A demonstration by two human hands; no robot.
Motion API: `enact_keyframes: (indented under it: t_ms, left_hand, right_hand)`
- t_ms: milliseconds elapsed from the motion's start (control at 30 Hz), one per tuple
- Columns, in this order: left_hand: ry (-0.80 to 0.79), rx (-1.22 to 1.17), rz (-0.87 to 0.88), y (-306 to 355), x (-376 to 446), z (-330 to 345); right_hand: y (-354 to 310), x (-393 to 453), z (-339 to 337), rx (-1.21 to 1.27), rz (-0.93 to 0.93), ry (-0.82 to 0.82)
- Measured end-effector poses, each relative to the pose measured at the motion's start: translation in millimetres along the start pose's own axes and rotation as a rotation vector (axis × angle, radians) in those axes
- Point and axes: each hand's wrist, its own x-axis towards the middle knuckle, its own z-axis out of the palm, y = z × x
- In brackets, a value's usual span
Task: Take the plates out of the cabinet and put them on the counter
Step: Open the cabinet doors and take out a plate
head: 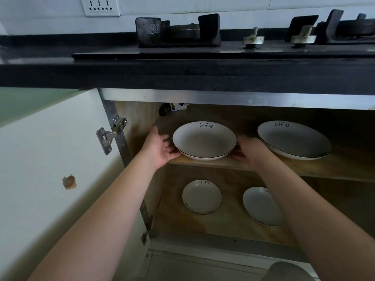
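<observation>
White ceramic deep plate (pixel 204 140), black-rimmed, lettered "Life", on the cabinet's upper wooden shelf (pixel 263 167), left position. Left hand (pixel 160 148) at its left edge, fingers curled under the rim; right hand (pixel 250 149) at its right edge, fingertips apparently hooked beneath, though partly hidden. Larger matching plate (pixel 294 139) to the right on the same shelf, apart. Lower shelf (pixel 223 224): two smaller matching plates, left (pixel 202 196) and right (pixel 261 205), the latter partly behind the right forearm. Cabinet door (pixel 50 159) swung open left. Black table (pixel 182 76) above carries a gas stove (pixel 178 33).
</observation>
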Motion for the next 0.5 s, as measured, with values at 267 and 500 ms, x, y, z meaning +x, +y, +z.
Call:
enact_keyframes:
  t_ms: [267, 500]
  left_hand:
    - [0.038, 0.093, -0.001, -4, -7, 5]
    - [0.09, 0.221, -0.026, -8, -22, -4]
  right_hand:
    - [1, -7, -12, 0.308, 0.118, -0.128]
    - [3, -18, -26, 0.286, 0.118, -0.235]
